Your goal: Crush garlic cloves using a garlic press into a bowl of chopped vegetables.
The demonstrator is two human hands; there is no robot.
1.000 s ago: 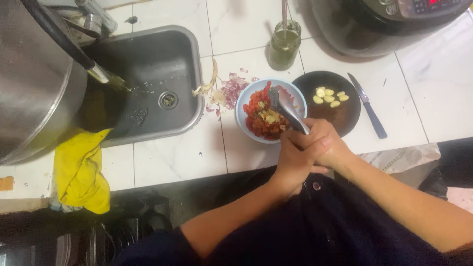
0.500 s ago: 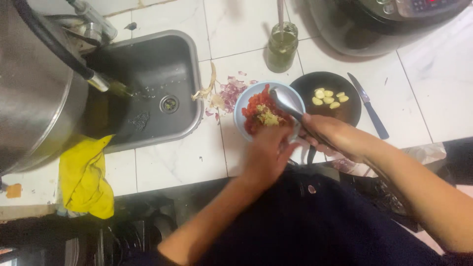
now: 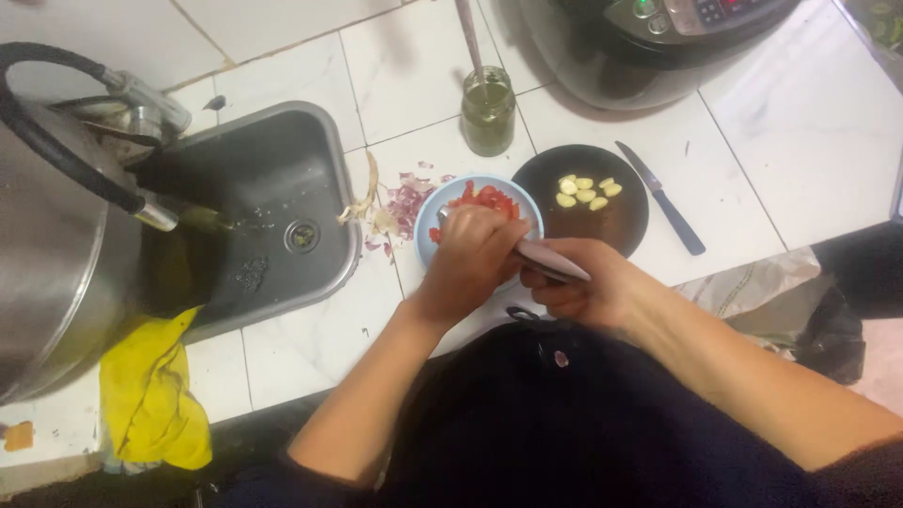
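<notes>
A white tiled counter (image 3: 282, 75) fills the view. At the far left stands a big steel pot (image 3: 47, 273), and beside it a steel sink (image 3: 273, 179) is set into the counter. A yellow cloth (image 3: 150, 395) hangs over the near edge below the pot. At the top right is a part of a round electric cooker (image 3: 658, 47). A black plate (image 3: 611, 221) with peeled garlic cloves (image 3: 585, 190) lies in front of it, touching a blue bowl (image 3: 428, 221) of chopped red tomato (image 3: 484, 199). The left hand (image 3: 470, 259) is over the bowl, fingers curled down into it; what they hold cannot be told. The right hand (image 3: 583, 287) is closed around a knife handle (image 3: 550, 261), just at the bowl's near rim. A second knife (image 3: 663, 199) lies right of the plate. A glass jar (image 3: 487, 111) stands behind the bowl, and onion peels (image 3: 400, 202) lie between bowl and sink.
</notes>
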